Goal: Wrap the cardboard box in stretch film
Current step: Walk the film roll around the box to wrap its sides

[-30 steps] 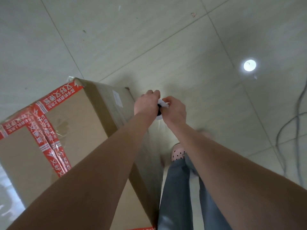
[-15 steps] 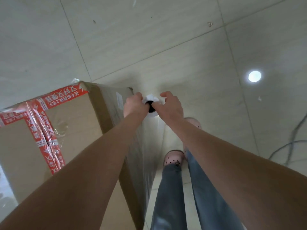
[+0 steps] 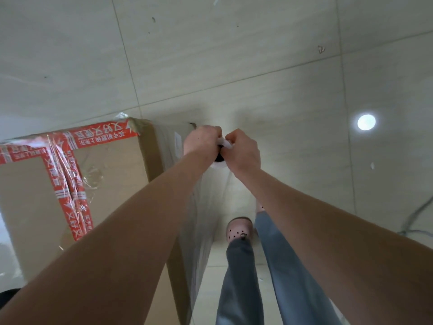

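Both hands are up on the top end of the stretch film roll (image 3: 219, 159) — the left hand (image 3: 202, 141) and right hand (image 3: 243, 152) each have their fingers curled tight round it, knuckles nearly touching, so only a sliver of white rim and the dark core hole show between them. The roll sits just beside the far right corner of the cardboard box (image 3: 117, 165), which stands on the pale tiled floor (image 3: 234, 55) at the left. Clear film (image 3: 206, 219) lies along the box's right side face. Red tape (image 3: 70, 191) crosses the box top, printed with white Chinese characters — upside down from here and too blurry for me to read. There's also a small white label (image 3: 177, 140) on the side face, text unreadable. Pink clog (image 3: 239, 228) and jeans (image 3: 239, 277) down below, grey cable (image 3: 417, 214) off to the right.
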The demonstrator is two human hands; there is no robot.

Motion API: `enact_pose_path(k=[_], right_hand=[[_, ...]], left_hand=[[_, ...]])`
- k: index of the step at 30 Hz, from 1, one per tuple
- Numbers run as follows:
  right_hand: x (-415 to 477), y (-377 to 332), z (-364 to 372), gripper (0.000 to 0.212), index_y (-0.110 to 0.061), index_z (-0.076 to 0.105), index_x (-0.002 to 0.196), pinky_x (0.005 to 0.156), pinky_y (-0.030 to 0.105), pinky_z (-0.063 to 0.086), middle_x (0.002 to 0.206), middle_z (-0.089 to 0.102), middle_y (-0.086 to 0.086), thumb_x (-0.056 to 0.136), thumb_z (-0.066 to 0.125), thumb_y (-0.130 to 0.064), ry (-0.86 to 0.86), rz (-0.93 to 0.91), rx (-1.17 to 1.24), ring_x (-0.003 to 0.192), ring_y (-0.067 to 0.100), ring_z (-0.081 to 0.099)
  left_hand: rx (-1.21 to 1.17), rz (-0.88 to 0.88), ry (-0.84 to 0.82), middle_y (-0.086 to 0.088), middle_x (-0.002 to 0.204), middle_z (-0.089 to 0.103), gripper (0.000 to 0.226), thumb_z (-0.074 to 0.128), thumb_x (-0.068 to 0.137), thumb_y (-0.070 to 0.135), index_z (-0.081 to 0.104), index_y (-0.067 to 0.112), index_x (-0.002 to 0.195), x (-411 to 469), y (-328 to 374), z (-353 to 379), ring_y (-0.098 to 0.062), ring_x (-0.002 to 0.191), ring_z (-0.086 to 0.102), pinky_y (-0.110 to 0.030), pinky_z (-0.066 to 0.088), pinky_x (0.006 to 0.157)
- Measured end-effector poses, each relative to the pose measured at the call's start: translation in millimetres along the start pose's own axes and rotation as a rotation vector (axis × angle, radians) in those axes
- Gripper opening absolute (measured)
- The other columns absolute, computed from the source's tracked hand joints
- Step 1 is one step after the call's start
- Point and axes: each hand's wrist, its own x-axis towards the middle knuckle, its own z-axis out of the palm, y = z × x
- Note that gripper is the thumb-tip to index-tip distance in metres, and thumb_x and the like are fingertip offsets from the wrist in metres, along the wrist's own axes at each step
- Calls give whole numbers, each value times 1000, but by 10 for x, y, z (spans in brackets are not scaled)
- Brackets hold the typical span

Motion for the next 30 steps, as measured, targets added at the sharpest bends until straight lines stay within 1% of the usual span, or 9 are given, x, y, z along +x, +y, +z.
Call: enact_pose_path(k=[3, 6, 9, 12, 17, 21, 24, 27, 30], right_hand=[[65, -42, -39, 30, -19, 57, 113, 69, 27, 38, 111, 60, 1, 83, 57, -19, 8, 10, 30, 97, 20, 58], [101, -123, -3, 40, -23, 56, 120, 72, 26, 40, 114, 59, 3, 81, 61, -22, -22, 15, 65, 98, 23, 59], [132, -238, 59, 35, -25, 59, 119, 73, 26, 42, 112, 62, 5, 85, 58, -18, -20, -24, 115, 98, 24, 60], [148, -342, 100, 33, -22, 63, 117, 79, 29, 46, 112, 64, 4, 86, 58, -13, -32, -52, 78, 98, 25, 60], [170, -402, 123, 28, -23, 66, 111, 71, 23, 37, 105, 64, 1, 87, 57, -13, -23, -50, 53, 89, 20, 55], [187, -439, 143, 28, -25, 65, 111, 70, 22, 34, 104, 65, 1, 86, 59, -15, -28, -51, 15, 86, 18, 52], [224, -497, 165, 28, -28, 64, 113, 73, 24, 39, 109, 66, 2, 86, 59, -21, -34, -34, 6, 92, 21, 60], [279, -550, 169, 28, -24, 58, 113, 79, 32, 50, 110, 65, 4, 85, 60, -24, -20, -14, -22, 96, 26, 62], [347, -600, 143, 33, -19, 55, 111, 79, 28, 43, 113, 59, 1, 79, 64, -20, 17, -6, -102, 97, 20, 58]], left_hand=[[-85, -61, 50, -12, 104, 61, 20, 49, 87, 10, 59, 10, 104, 18, -41, -22, -32, 93, 60, -33, 44, 67], [-266, -197, 109, -13, 101, 63, 22, 52, 85, 13, 60, 9, 105, 16, -143, -64, -32, 92, 60, -31, 42, 65], [-351, -323, 130, -10, 95, 62, 17, 53, 85, 18, 58, 12, 100, 17, -232, -106, -31, 88, 60, -30, 42, 63], [-317, -382, 92, -10, 102, 64, 25, 54, 87, 21, 58, 14, 111, 28, -311, -130, -31, 93, 61, -29, 40, 64], [-314, -367, 82, -14, 102, 64, 15, 54, 87, 15, 57, 9, 101, 94, -354, -113, -34, 94, 61, -31, 39, 63], [-323, -349, 68, -15, 108, 63, 22, 55, 87, 14, 56, 8, 108, 129, -418, -105, -35, 99, 61, -33, 42, 66], [-235, -191, 117, -12, 116, 55, 28, 54, 89, 11, 51, 10, 116, 123, -429, -153, -33, 100, 58, -35, 39, 62], [-136, 2, 174, -9, 113, 52, 25, 55, 88, 8, 49, 11, 112, 160, -425, -228, -30, 101, 54, -34, 36, 61], [-144, 19, 140, -10, 102, 55, 19, 55, 85, 9, 50, 10, 103, 258, -490, -343, -32, 92, 56, -35, 35, 61]])
